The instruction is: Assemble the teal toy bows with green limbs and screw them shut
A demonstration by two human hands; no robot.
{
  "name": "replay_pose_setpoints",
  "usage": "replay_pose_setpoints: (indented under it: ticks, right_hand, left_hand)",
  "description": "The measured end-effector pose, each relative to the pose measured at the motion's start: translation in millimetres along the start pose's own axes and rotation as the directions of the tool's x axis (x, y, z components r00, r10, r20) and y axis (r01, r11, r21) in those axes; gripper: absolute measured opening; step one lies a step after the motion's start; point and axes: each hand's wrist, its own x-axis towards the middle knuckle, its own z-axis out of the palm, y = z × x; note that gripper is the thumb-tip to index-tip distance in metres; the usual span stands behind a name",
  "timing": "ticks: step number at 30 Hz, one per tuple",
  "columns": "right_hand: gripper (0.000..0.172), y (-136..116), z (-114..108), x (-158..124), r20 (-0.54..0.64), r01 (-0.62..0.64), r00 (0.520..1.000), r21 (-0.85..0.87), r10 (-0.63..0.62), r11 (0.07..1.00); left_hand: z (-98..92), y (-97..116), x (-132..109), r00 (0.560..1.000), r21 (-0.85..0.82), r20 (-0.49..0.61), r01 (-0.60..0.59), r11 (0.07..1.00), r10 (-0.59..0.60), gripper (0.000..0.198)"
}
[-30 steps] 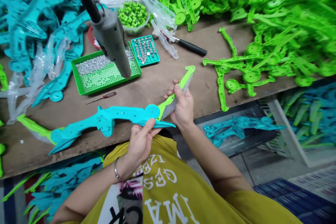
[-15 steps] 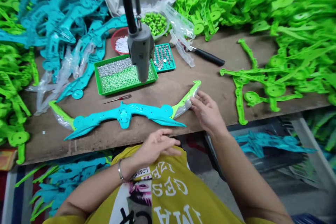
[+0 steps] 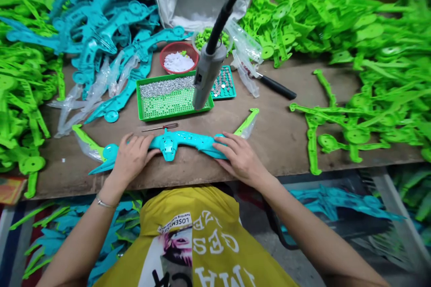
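Observation:
A blue bow-shaped plastic piece [image 3: 188, 140] lies near the table's front edge, with a green arm at each end, both partly covered in clear film. My left hand [image 3: 133, 157] is closed over its left part, thumb toward the central block. Around the right part my right hand [image 3: 237, 154] is closed, fingers on top. Above the piece hangs a grey electric screwdriver [image 3: 207, 76], touched by neither hand. A small screwdriver [image 3: 160, 128] lies just behind the piece.
Behind are a green tray of screws [image 3: 175, 114], a teal tray [image 3: 229, 94] of small metal parts, a red basket [image 3: 178, 70] and a black-handled tool [image 3: 278, 87]. Blue parts [image 3: 101, 18] are heaped back left, green parts [image 3: 363, 45] at right.
My left hand has moved from the table edge onto the bow's left part. My right hand has shifted from the right green arm to the blue body. The hanging screwdriver now tilts.

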Motion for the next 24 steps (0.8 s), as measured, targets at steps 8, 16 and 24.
replay_pose_setpoints:
  ticks: [8,16,24]
  right_hand:
    - [0.030,-4.6,-65.4,39.4,-0.102,0.206,0.964,-0.293,-0.245,0.934]
    - [0.013,-8.1,-81.3,68.4,-0.208,0.224,0.932,-0.312,-0.296,0.923]
    - [0.010,4.1,-96.3,83.5,-0.089,0.234,0.961,-0.244,-0.262,0.941]
  left_hand:
    - [-63.8,-1.9,25.1,0.979,-0.066,0.163,-0.117,0.991,0.126,0.041]
    - [-83.3,-9.1,49.0,0.921,-0.225,0.346,-0.101,0.969,0.176,0.036]
    - [-112.9,-44.3,-4.7,0.997,-0.096,0.077,-0.014,0.995,0.022,0.048]
